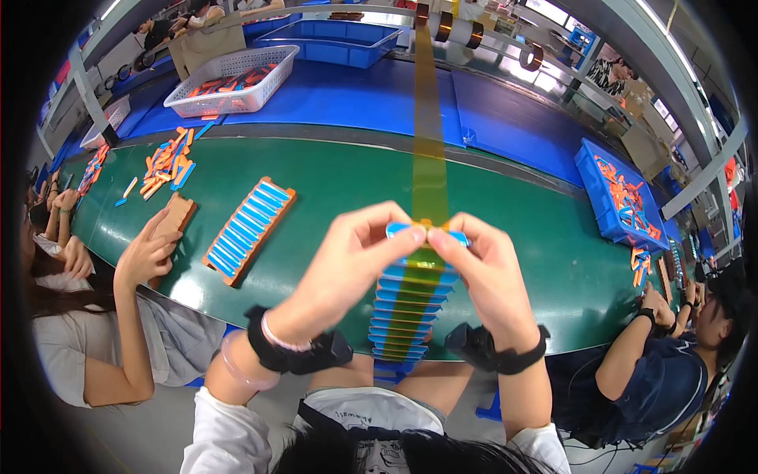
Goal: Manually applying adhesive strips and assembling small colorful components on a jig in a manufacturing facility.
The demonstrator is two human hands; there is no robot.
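A translucent amber tape [429, 110] hangs from above and runs down between my hands. Several blue strips [387, 316] lie crosswise in a row beneath it, close to my body. My left hand [365, 245] is closed in a pinch on the tape over the farthest blue strip, thumb pointing inward. Close beside it, my right hand [483, 261] pinches the same tape from the other side, the two thumb tips almost touching. A bit of orange shows just behind the thumbs; what lies under the fingers is hidden. Both wrists wear black straps.
On the green bench [332, 174], an orange rack [249, 231] of blue strips stands left of me, beyond it a loose pile [167, 162]. A white basket [237, 79] and a blue crate [616, 193] hold more pieces. A co-worker's hand [150, 249] holds another rack.
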